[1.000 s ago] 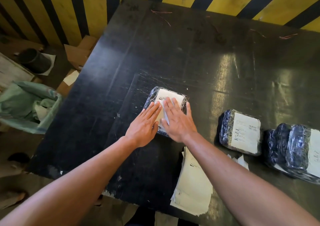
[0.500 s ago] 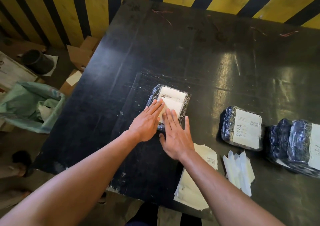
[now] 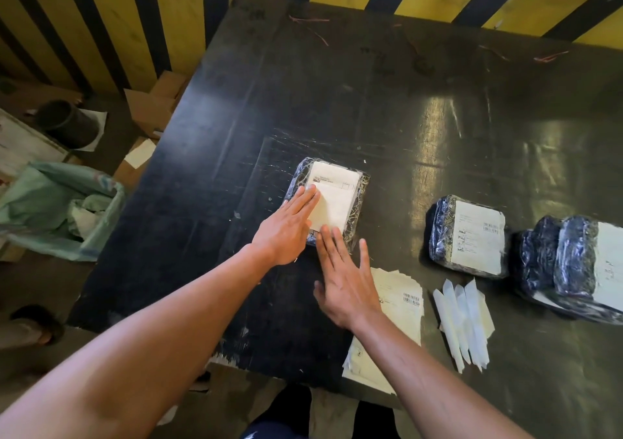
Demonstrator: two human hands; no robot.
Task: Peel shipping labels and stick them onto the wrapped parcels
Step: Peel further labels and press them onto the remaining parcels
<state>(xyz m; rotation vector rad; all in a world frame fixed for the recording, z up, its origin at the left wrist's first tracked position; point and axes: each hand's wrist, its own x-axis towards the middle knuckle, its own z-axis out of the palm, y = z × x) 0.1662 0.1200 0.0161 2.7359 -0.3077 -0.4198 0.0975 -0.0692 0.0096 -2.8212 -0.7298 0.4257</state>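
A plastic-wrapped dark parcel [image 3: 357, 199] lies in the middle of the black table [image 3: 337, 101], with a white shipping label [image 3: 332, 196] stuck on its top. My left hand [image 3: 286, 226] lies flat on the parcel's left side, fingers together on the label. My right hand [image 3: 344, 276] is flat with fingers spread, its fingertips at the parcel's near edge, holding nothing. Under and beside it a stack of unpeeled labels [image 3: 401, 300] rests at the table's front edge.
Right of the stack lie several peeled backing strips [image 3: 465, 320]. A labelled parcel [image 3: 468, 236] and two more wrapped parcels [image 3: 573, 263] sit at the right. On the floor at left stand a green bag [image 3: 57, 209], cardboard boxes [image 3: 158, 105] and a dark pot [image 3: 67, 121].
My right hand has slid back off the label toward me, uncovering the label and the stack of labels. My left hand stays on the parcel's left side.
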